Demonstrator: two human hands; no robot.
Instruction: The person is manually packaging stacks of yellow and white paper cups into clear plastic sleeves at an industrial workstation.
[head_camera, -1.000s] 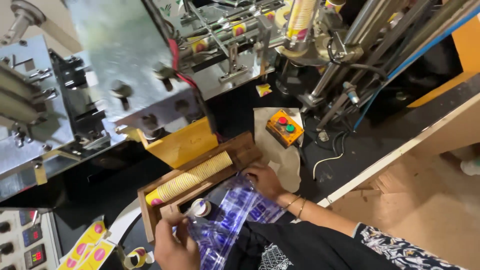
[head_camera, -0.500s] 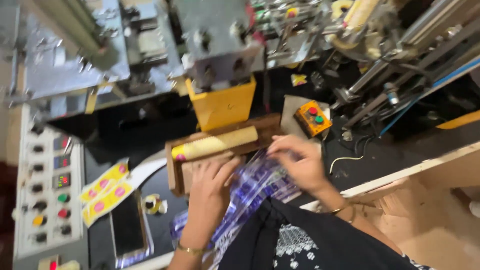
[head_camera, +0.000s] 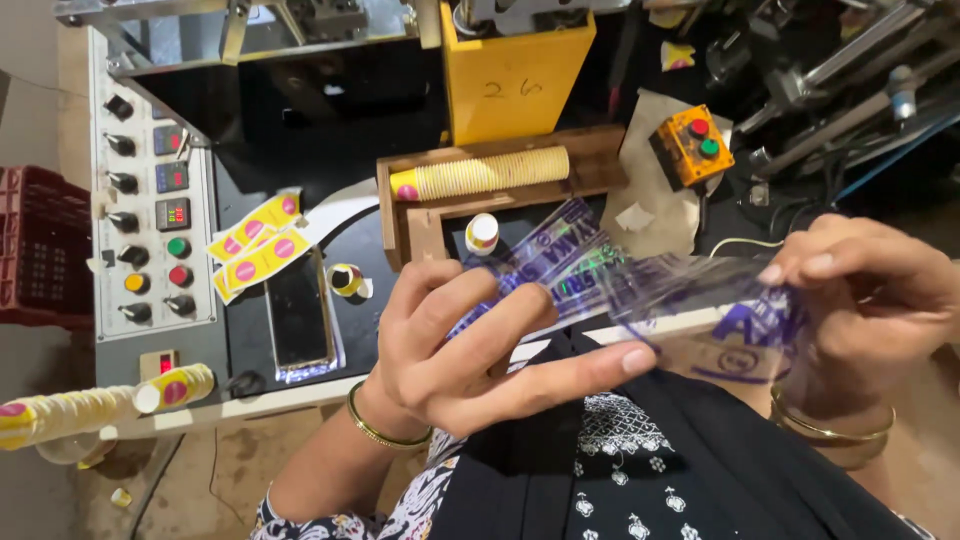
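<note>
- Head view: the left hand (head_camera: 465, 350) pinched one end of a clear printed plastic bag (head_camera: 640, 290), fingers closed on it.
- The right hand (head_camera: 865, 300) gripped the bag's other end, holding it stretched above the person's lap.
- Behind, a stack of paper cups (head_camera: 480, 174) lay in a wooden tray (head_camera: 590, 160), near a yellow button box (head_camera: 692, 146).

Black machine bench (head_camera: 400, 250) with grey control panel (head_camera: 150, 200), yellow hopper (head_camera: 515, 85), red crate (head_camera: 40, 250) at left, dusty brown floor (head_camera: 240, 470).
</note>
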